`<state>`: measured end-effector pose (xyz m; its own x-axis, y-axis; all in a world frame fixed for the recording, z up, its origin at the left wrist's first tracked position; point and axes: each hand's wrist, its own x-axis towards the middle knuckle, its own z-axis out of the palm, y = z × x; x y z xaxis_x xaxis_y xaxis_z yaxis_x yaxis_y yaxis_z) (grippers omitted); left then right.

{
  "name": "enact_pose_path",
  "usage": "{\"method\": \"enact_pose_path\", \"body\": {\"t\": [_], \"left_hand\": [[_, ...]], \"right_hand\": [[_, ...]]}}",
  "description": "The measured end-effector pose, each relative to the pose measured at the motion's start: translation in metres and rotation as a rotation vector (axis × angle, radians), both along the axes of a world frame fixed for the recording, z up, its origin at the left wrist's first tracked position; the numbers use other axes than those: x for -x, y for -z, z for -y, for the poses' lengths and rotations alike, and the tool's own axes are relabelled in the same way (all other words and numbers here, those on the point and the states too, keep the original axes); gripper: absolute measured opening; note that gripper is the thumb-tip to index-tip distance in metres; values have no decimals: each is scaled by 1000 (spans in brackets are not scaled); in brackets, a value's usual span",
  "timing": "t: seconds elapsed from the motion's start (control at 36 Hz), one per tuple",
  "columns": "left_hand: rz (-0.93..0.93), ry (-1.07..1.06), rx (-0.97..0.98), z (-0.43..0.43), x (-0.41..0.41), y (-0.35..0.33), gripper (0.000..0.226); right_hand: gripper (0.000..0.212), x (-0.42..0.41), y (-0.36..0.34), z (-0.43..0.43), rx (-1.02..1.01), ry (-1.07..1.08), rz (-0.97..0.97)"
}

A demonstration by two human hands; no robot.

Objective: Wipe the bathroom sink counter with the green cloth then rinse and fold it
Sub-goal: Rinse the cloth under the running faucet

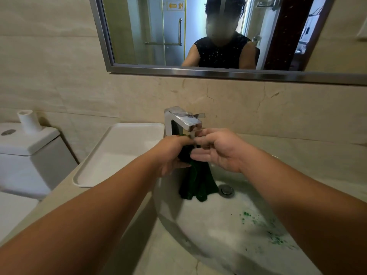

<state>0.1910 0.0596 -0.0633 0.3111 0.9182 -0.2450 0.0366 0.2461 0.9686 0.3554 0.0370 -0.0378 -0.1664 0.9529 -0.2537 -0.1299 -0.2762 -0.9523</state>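
the left hand (174, 153) is gripping the bunched top of the green cloth (198, 183) just under the faucet (184, 120) spout, at the sink's (218, 235) 12 o'clock. the cloth is hanging into the basin, its tail ending at the drain's (226, 189) 9 o'clock. the right hand (220, 152) is touching the cloth with straight lower fingers; whether its thumb is pinching, i cannot tell.

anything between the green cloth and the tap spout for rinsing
Nothing visible does. The green cloth hangs from the left hand directly under the faucet spout, with the right hand close beside it.
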Motion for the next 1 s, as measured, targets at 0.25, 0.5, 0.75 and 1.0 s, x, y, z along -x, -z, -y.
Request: {"method": "enact_pose_path", "body": {"t": [0.25,0.5,0.75,1.0], "left_hand": [[43,-77,-99,-11,0,6,25],[360,-194,157,-9,-12,7,34],[304,-206,57,-15,-16,9,32],[523,-397,154,-24,-16,10,26]], "right_hand": [[36,-33,14,-20,-249,37,640],[30,-24,52,-13,-104,-195,594],[38,-26,54,-17,-128,-212,814],[42,-39,82,-2,56,-245,778]]}}
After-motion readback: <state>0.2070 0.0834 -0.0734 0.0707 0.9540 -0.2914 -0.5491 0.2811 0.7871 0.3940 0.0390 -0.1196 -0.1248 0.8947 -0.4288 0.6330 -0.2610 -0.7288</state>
